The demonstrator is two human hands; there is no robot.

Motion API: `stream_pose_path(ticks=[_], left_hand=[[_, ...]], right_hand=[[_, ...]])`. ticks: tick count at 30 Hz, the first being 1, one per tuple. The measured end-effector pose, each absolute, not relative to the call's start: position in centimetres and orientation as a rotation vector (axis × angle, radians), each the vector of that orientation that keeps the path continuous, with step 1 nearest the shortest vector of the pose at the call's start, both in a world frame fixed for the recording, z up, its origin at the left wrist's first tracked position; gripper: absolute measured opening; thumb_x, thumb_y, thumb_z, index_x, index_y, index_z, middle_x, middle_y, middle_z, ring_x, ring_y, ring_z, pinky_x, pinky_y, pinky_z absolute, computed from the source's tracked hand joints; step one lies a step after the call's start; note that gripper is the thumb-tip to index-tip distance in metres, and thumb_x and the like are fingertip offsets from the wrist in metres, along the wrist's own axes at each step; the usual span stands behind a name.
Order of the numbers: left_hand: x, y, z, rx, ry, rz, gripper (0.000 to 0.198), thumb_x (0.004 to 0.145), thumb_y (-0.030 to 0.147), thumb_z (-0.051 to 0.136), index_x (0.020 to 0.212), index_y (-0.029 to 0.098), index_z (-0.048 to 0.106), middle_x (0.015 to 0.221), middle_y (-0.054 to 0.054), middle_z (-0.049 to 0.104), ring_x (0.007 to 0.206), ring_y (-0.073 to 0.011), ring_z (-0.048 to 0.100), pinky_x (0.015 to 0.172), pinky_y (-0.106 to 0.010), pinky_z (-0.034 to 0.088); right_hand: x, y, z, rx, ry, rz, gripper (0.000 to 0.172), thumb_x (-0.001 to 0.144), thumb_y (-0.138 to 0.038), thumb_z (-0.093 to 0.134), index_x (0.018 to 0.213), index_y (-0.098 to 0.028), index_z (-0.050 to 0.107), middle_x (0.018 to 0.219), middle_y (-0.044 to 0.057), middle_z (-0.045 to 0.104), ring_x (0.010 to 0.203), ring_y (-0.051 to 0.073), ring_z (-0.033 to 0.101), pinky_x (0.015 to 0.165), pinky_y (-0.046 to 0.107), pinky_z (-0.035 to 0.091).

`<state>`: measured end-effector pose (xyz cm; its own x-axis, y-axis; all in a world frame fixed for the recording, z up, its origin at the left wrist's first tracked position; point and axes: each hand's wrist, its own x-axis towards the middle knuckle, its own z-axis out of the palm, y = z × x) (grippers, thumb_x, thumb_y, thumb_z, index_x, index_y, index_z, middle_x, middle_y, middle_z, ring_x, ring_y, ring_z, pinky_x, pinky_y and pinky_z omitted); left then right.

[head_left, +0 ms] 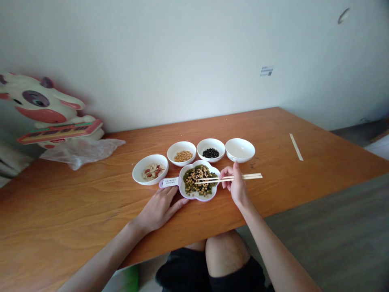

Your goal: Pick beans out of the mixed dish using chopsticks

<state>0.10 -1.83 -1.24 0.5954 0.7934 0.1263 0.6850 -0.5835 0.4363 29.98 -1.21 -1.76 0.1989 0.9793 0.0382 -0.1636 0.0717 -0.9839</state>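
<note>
A flower-shaped white dish with a lilac rim and a labelled handle holds mixed green and tan beans. My left hand steadies this dish, fingers at the handle and thumb against the near edge. In my right hand is a pair of wooden chopsticks, their tips among the beans. Around the dish's far side are a white bowl of sliced nuts, a bowl of yellow beans, a bowl of black beans and a bowl with nothing visible inside.
A second pair of chopsticks lies at the right of the wooden table. At the back left stand a cow-shaped toy keyboard and a crumpled clear plastic bag. A pale wall rises behind the table.
</note>
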Motion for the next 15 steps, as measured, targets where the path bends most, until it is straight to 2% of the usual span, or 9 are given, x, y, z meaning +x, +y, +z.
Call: stream_pose_path(ticks=[8, 12, 15], left_hand=[[0.1, -1.8, -1.1, 2.499, 1.178, 0.460, 0.035, 0.112, 0.056, 0.050, 0.117, 0.023, 0.062, 0.125, -0.011, 0.075, 0.116, -0.0323, 0.072, 0.107, -0.051, 0.058], [0.1, -1.8, -1.0, 2.505, 1.176, 0.467, 0.035, 0.112, 0.055, 0.050, 0.122, 0.024, 0.062, 0.130, -0.011, 0.074, 0.122, -0.0328, 0.071, 0.109, -0.051, 0.057], [0.2, -1.8, -1.0, 2.503, 1.178, 0.469, 0.035, 0.112, 0.055, 0.050, 0.121, 0.024, 0.062, 0.129, -0.012, 0.074, 0.120, -0.0329, 0.071, 0.109, -0.050, 0.057]], right_hand=[[30.2, -1.7, -1.5, -1.102, -0.995, 1.090, 0.079, 0.098, -0.086, 0.035, 0.063, -0.022, 0.065, 0.050, 0.001, 0.053, 0.047, 0.013, 0.044, 0.050, 0.029, 0.031], [30.5, -2.5, -1.5, -1.104, -1.038, 1.118, 0.079, 0.098, -0.087, 0.035, 0.068, -0.022, 0.068, 0.052, 0.002, 0.057, 0.051, 0.015, 0.051, 0.055, 0.030, 0.038], [30.3, -2.7, -1.6, -1.120, -1.053, 1.121, 0.080, 0.098, -0.087, 0.032, 0.070, -0.022, 0.069, 0.052, 0.001, 0.055, 0.049, 0.015, 0.048, 0.053, 0.030, 0.036]])
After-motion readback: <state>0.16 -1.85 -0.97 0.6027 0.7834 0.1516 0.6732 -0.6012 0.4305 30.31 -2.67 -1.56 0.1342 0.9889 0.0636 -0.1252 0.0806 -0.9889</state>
